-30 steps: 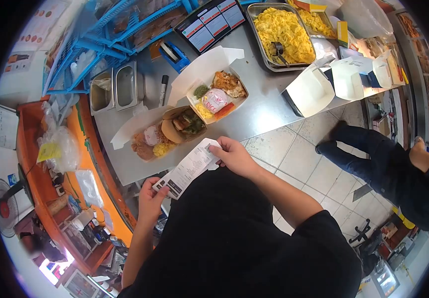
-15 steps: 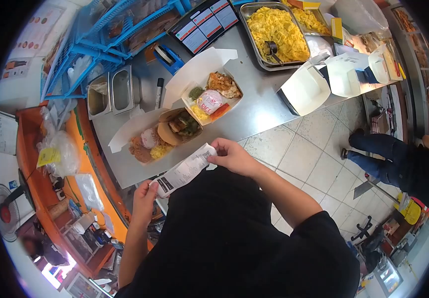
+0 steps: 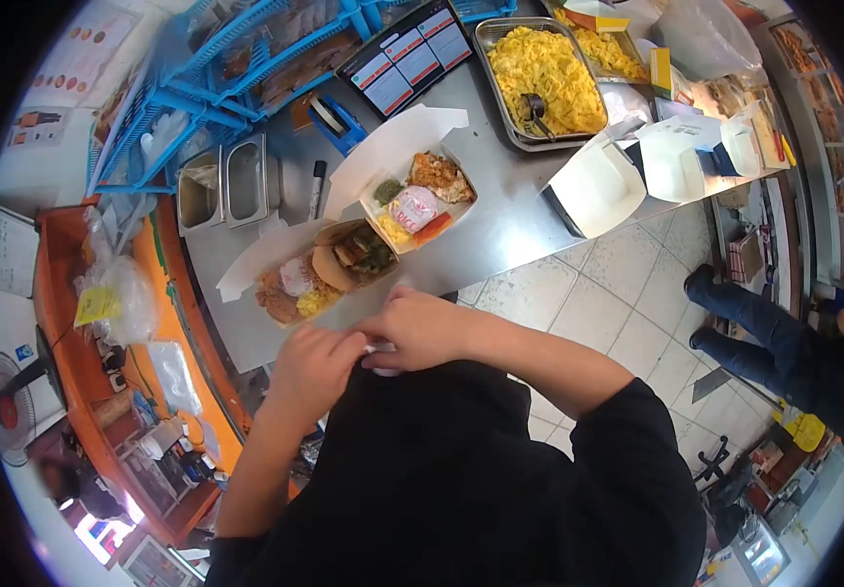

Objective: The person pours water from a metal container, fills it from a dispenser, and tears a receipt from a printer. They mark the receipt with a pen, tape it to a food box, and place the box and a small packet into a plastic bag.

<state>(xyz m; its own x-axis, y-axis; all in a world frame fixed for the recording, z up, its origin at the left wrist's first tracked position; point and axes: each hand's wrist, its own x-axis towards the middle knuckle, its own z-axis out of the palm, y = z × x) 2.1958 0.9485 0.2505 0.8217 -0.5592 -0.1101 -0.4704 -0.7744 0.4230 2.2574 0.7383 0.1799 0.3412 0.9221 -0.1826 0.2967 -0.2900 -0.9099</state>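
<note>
Close to my body, my left hand (image 3: pixel 316 367) and my right hand (image 3: pixel 410 331) meet, fingers closed on the white paper receipt (image 3: pixel 381 360). Only a small, bunched part of the paper shows between them. Just beyond lie an open box with fried chicken and yellow egg (image 3: pixel 297 290) and a smaller brown box with dark greens (image 3: pixel 363 254). Behind these, another open meal box (image 3: pixel 420 201) holds a wrapped rice bundle, chicken, egg and an orange-red piece.
Steel counter (image 3: pixel 500 230) carries a tray of scrambled egg (image 3: pixel 547 83), a tablet (image 3: pixel 407 59), a tape dispenser (image 3: pixel 336 122), a marker (image 3: pixel 317 189), metal containers (image 3: pixel 246 181) and empty white boxes (image 3: pixel 598 186). A person (image 3: pixel 784 323) is at the right.
My hands have come together, and the receipt, spread out between them before, is now folded or crumpled and mostly hidden. The person at the right has shifted their legs slightly.
</note>
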